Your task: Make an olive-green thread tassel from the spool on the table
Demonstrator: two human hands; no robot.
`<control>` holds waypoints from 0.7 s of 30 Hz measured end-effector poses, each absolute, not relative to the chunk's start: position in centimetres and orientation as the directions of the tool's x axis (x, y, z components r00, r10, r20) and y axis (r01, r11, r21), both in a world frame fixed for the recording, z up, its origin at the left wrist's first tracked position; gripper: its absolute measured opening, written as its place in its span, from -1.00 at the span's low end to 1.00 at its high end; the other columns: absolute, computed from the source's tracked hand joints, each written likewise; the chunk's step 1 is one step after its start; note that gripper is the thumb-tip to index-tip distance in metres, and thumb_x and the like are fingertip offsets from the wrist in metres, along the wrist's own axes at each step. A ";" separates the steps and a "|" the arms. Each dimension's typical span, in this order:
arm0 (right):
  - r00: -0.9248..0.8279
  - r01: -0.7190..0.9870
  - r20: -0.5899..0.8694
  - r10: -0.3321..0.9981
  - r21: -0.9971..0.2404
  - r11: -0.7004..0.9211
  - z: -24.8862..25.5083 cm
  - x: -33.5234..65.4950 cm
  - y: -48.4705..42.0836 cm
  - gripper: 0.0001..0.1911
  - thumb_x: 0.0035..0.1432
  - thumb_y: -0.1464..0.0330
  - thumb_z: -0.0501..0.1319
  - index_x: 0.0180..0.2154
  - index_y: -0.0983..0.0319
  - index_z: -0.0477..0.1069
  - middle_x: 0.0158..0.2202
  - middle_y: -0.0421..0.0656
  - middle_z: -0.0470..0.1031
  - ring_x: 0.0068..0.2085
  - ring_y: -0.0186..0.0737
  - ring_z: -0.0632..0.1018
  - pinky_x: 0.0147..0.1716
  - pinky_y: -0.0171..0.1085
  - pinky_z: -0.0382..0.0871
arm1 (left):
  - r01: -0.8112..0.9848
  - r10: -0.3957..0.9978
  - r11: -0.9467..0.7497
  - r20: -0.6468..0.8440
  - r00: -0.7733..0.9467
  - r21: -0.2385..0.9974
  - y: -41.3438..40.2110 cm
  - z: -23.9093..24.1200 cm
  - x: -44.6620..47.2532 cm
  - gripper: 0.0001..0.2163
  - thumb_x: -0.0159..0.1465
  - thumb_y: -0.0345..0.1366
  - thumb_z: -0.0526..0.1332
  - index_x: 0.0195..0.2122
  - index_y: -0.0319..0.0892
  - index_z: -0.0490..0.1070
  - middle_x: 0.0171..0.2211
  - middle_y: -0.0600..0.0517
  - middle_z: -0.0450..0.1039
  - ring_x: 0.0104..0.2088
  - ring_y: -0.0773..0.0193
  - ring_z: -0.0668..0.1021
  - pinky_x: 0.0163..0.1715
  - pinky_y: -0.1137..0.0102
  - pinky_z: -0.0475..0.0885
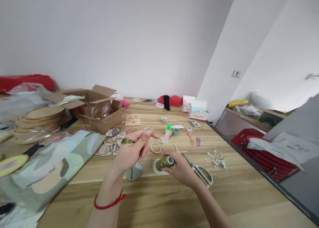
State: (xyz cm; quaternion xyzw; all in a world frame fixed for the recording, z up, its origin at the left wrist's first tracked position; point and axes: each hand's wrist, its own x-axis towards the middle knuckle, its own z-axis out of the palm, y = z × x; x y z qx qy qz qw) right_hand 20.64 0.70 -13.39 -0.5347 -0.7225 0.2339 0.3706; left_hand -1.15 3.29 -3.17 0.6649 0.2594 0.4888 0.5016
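My right hand [179,170] grips a cone-shaped spool of olive-green thread [163,163], tilted with its white base to the left. Olive thread [127,141] is wrapped round the fingers of my left hand [136,147], which is curled with thumb and fingers close together and the index finger pointing right. Below my left hand lies a rounded fabric-covered piece [134,172] in pale green and blue, partly hidden by the hand. Large scissors [203,174] with pale handles rest just right of my right hand. A wooden outline shape [157,147] lies beyond the spool.
A glue bottle [166,135] with a green cap stands beyond my hands. Orange scissors [190,139], purple snips [198,141] and fabric scraps [217,160] lie to the right. Patterned fabric [74,155], wooden cutouts [115,142] and a cardboard box [102,116] occupy the left.
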 end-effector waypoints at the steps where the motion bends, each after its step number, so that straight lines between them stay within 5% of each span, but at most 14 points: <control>1: -0.166 0.604 0.284 0.944 -0.728 0.325 -13.4 20.4 0.9 -0.53 -0.06 0.45 0.36 -0.04 0.17 0.45 -0.08 -0.09 0.55 -0.01 -0.03 0.50 0.05 -0.06 0.31 | -0.151 0.831 -0.352 0.382 0.405 0.924 3.2 -3.2 -1.0 -0.64 0.36 -0.03 0.08 -0.22 -0.22 0.50 -0.77 0.21 0.16 -0.73 0.46 0.24 -0.67 0.52 0.17; 8: -0.160 0.629 0.304 0.939 -0.702 0.334 -12.0 18.6 2.8 -0.46 -0.04 0.38 0.37 0.04 0.25 0.43 0.04 0.05 0.48 0.12 0.15 0.40 0.13 0.11 0.20 | -0.164 0.820 -0.299 0.341 0.459 0.940 2.9 -3.1 0.0 -0.66 0.35 -0.04 0.09 -0.25 -0.23 0.48 -0.74 0.20 0.22 -0.73 0.46 0.28 -0.71 0.54 0.17; 12: -0.183 0.392 0.400 0.898 -0.808 0.440 -9.0 16.8 3.1 -0.38 0.03 0.38 0.32 0.16 0.17 0.30 0.11 -0.05 0.45 0.13 -0.08 0.43 0.16 -0.06 0.23 | -0.234 0.809 -0.251 0.336 0.482 0.939 2.5 -2.7 0.4 -0.66 0.35 -0.06 0.11 -0.36 -0.23 0.46 -0.77 0.18 0.23 -0.75 0.47 0.26 -0.69 0.54 0.20; 14: -0.183 0.088 0.396 0.900 -0.905 0.417 -7.6 16.2 3.2 -0.63 0.09 0.32 0.29 -0.02 0.18 0.44 -0.16 -0.11 0.58 -0.11 -0.15 0.57 -0.04 -0.15 0.42 | -0.281 0.792 -0.217 0.337 0.510 0.935 2.3 -2.5 0.5 -0.64 0.36 -0.08 0.10 -0.43 -0.24 0.45 -0.78 0.17 0.23 -0.75 0.47 0.26 -0.63 0.51 0.28; 16: -0.182 -0.041 0.370 0.911 -0.929 0.369 -6.8 16.1 3.4 -0.77 0.14 0.22 0.26 -0.21 0.21 0.49 -0.45 -0.19 0.55 -0.40 -0.25 0.57 -0.35 -0.28 0.47 | -0.319 0.768 -0.168 0.326 0.550 0.933 2.2 -2.3 0.4 -0.62 0.35 -0.08 0.11 -0.48 -0.25 0.45 -0.79 0.14 0.24 -0.74 0.45 0.28 -0.56 0.48 0.34; 18: -0.171 -0.078 0.340 0.925 -0.940 0.331 -6.4 16.6 3.4 -0.73 0.17 0.15 0.24 -0.29 0.23 0.46 -0.64 -0.30 0.41 -0.65 -0.39 0.40 -0.64 -0.40 0.30 | -0.344 0.751 -0.102 0.299 0.588 0.933 2.2 -2.2 0.4 -0.62 0.33 -0.07 0.13 -0.49 -0.26 0.46 -0.79 0.13 0.24 -0.73 0.43 0.31 -0.52 0.46 0.38; 21: -0.185 -0.113 0.295 0.937 -0.954 0.278 -6.2 18.1 3.2 -0.64 0.21 0.07 0.19 -0.29 0.26 0.45 -0.76 -0.39 0.24 -0.78 -0.49 0.12 -0.79 -0.46 -0.03 | -0.361 0.759 -0.047 0.269 0.593 0.931 2.3 -2.3 0.5 -0.62 0.31 -0.07 0.15 -0.51 -0.25 0.45 -0.79 0.13 0.23 -0.73 0.44 0.29 -0.49 0.45 0.40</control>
